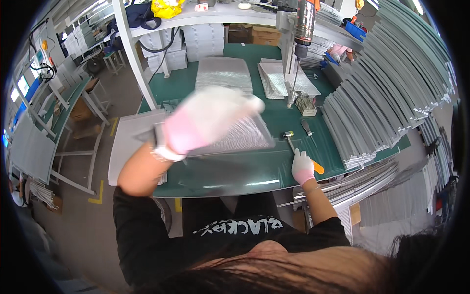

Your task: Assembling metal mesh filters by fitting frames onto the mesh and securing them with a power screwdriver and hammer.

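My left hand (210, 117), in a white glove with a pink cuff, is smeared by motion above a shiny textured sheet (240, 136); its fingers cannot be made out. A watch and a bracelet circle that wrist. At the right of the green table, my gloved right hand (302, 167) is closed around a small hammer (319, 168) with an orange handle, a metal shaft and a yellow-tipped head. Just beyond lies a screwdriver (307, 128) with a grey handle. A second textured sheet (223, 73) lies farther back.
A hanging power screwdriver (304, 29) points down beside a small metal block (306, 105). Tall stacks of grey frame strips (362, 122) line the right side. Flat white panels (132, 142) lie at the left edge of the green table (235, 171). A white post (134, 54) stands at the back left.
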`<action>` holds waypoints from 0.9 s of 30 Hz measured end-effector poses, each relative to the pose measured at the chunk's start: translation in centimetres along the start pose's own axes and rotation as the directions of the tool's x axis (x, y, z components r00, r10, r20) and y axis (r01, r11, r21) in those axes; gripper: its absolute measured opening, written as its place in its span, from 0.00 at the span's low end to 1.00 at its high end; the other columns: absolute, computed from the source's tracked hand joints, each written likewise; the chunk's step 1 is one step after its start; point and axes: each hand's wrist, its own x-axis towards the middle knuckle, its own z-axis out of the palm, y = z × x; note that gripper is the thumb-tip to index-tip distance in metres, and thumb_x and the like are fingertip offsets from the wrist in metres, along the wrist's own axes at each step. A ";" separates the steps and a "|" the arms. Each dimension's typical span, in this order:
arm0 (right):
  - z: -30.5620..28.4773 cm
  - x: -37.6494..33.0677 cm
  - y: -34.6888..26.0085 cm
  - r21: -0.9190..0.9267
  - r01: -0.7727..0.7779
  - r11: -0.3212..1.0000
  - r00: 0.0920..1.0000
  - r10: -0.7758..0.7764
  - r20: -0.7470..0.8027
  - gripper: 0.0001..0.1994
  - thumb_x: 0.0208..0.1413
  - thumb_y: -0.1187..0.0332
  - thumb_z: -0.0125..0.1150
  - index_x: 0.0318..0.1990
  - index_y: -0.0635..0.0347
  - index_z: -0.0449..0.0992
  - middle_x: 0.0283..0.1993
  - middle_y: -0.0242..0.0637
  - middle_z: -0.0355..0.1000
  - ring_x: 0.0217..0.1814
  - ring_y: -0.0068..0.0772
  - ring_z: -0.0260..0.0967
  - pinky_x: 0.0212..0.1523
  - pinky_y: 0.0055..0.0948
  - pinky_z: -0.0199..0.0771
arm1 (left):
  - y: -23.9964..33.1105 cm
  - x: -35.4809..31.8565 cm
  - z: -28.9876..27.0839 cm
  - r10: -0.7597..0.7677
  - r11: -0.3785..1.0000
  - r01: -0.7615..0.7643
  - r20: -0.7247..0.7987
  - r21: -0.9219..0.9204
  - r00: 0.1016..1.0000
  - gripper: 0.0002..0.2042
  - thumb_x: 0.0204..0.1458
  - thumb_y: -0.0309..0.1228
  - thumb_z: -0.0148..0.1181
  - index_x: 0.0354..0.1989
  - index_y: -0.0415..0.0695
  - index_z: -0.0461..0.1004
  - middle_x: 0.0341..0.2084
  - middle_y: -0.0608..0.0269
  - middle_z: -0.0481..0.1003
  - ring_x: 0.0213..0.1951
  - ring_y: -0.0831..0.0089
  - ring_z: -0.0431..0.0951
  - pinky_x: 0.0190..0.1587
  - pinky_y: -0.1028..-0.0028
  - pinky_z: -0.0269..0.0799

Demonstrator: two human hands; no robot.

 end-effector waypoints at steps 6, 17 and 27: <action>0.8 -0.9 2.3 0.537 0.315 0.782 0.934 -0.156 -0.321 0.25 0.57 0.72 0.52 0.63 0.66 0.61 0.43 0.49 0.71 0.42 0.39 0.74 0.40 0.39 0.75 | 0.4 1.5 9.2 0.052 0.982 -0.125 0.435 0.142 0.899 0.12 0.52 0.33 0.52 0.46 0.53 0.69 0.23 0.65 0.69 0.27 0.64 0.75 0.32 0.65 0.69; -23.0 -10.2 2.0 0.613 0.663 0.429 0.748 -0.394 -0.534 0.28 0.61 0.75 0.50 0.69 0.66 0.54 0.40 0.39 0.71 0.26 0.17 0.65 0.30 0.17 0.69 | 1.3 1.0 13.2 -0.325 0.916 0.352 -0.161 0.190 0.932 0.38 0.34 0.48 0.72 0.55 0.42 0.68 0.18 0.64 0.69 0.25 0.63 0.72 0.38 0.63 0.68; -21.6 -9.0 -0.8 0.113 0.672 0.732 0.689 -0.562 -0.458 0.28 0.53 0.80 0.54 0.64 0.66 0.62 0.41 0.50 0.74 0.36 0.47 0.74 0.40 0.37 0.75 | 1.5 1.1 14.1 -0.412 0.886 0.442 -0.197 0.142 0.889 0.37 0.35 0.49 0.72 0.54 0.43 0.68 0.18 0.64 0.68 0.24 0.65 0.70 0.34 0.65 0.64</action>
